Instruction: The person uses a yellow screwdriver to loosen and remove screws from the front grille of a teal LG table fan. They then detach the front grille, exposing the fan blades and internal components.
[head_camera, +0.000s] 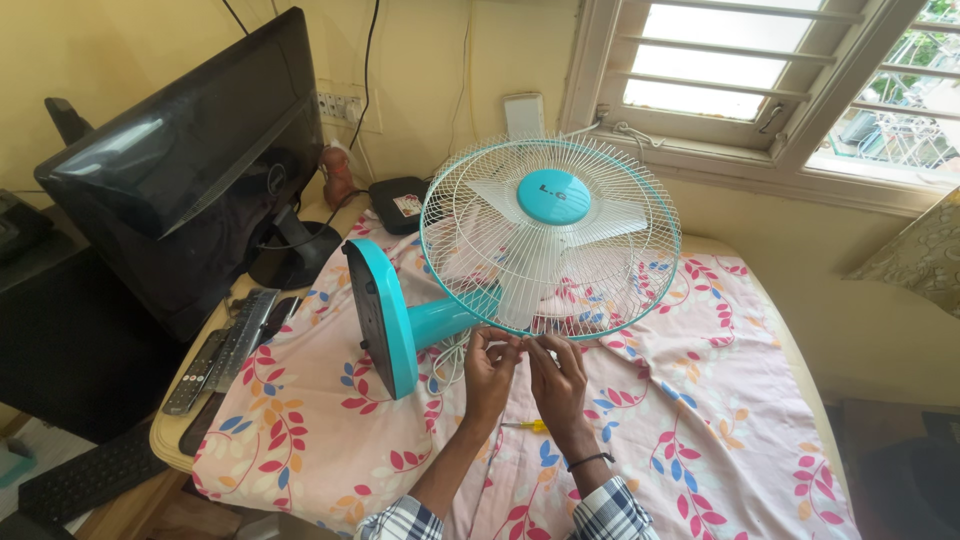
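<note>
At the far left, a dark flat monitor (190, 150) is seen on its stand, tilted a little. In front of it, at the table's left edge, two remote controls (215, 362) are laid side by side, and a black keyboard (85, 478) is seen lower down, below the table. On the wall behind the monitor a white switch panel (340, 105) is fixed, with black cables hanging near it. A small black box (400, 203) with a light sticker on its top is placed near the wall, just behind the fan. Whether anything is inside it cannot be told.

The table is covered by a pink cloth (700, 400) printed with red, blue and orange leaves. On this cloth, in the middle, a turquoise table fan (548, 238) is laid on its side, with its round base (385, 315) turned to the left and its white wire grille facing up. A round turquoise badge is set in the centre of the grille.

The left hand (490, 372) and the right hand (556, 382) are held close together at the lower rim of the grille, with fingers pinched narrowly on the rim. Whether something small is gripped between them cannot be told. A yellow-handled screwdriver (528, 426) is lying on the cloth between the two wrists. A dark band is worn on the right wrist.

At the upper right, a window (780, 80) with bars is seen.
</note>
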